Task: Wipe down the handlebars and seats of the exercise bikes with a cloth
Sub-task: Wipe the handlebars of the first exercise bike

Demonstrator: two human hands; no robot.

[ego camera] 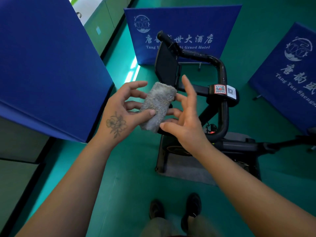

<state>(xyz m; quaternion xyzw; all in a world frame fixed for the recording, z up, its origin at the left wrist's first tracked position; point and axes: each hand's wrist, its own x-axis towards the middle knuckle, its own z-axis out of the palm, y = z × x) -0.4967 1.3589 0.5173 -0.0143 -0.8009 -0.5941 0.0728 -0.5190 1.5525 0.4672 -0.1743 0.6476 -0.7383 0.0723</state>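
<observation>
A folded grey fluffy cloth (156, 106) is held between both hands in front of me. My left hand (123, 113) pinches the cloth with thumb on top and fingers beneath. My right hand (185, 118) has its fingers spread and nearly straight, touching the cloth's right side. Behind the hands stands a black exercise bike; its looped handlebar (220, 69) runs from upper centre down the right, with a dark console screen (166, 65) at its left. QR-code stickers (224, 89) sit on the handlebar clamp. The seat is not in view.
Blue partition panels stand at left (42, 65), behind the bike (184, 23) and at right (290, 71). The bike's base sits on a grey mat (186, 170) on green floor. My shoes (174, 212) are at the bottom edge.
</observation>
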